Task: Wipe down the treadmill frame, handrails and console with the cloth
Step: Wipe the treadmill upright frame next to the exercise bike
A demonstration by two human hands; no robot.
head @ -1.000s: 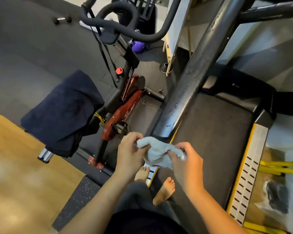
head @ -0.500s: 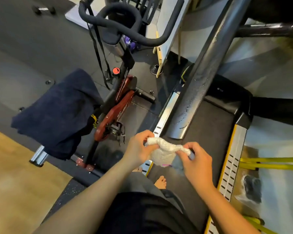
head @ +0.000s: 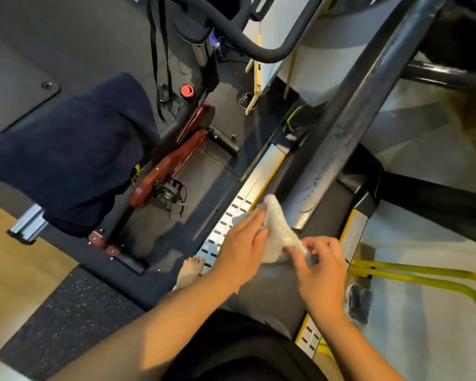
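A small white cloth [head: 276, 229] hangs bunched between both hands, low in the middle of the view. My left hand [head: 243, 244] grips its left side and my right hand [head: 318, 266] pinches its lower right corner. Just beyond the cloth rises the treadmill's dark, wet-streaked upright [head: 349, 127], slanting to the upper right. The cloth is close to the upright's lower end and does not touch it. The black belt [head: 324, 221] runs under my hands, between the silver slotted side rails [head: 226, 224]. A black handrail [head: 440, 74] crosses at the upper right.
A red and black exercise bike [head: 173, 160] stands close on the left, a dark blue towel [head: 72, 149] draped over its seat. My bare foot [head: 190, 270] rests by the left rail. Yellow tubing [head: 429, 279] lies at the right. Wooden floor [head: 14, 273] shows at lower left.
Both hands have kept hold of the cloth and reworked it; it now stretches upward toward the upright's base. The view has shifted, so the bike and treadmill sit differently in frame.
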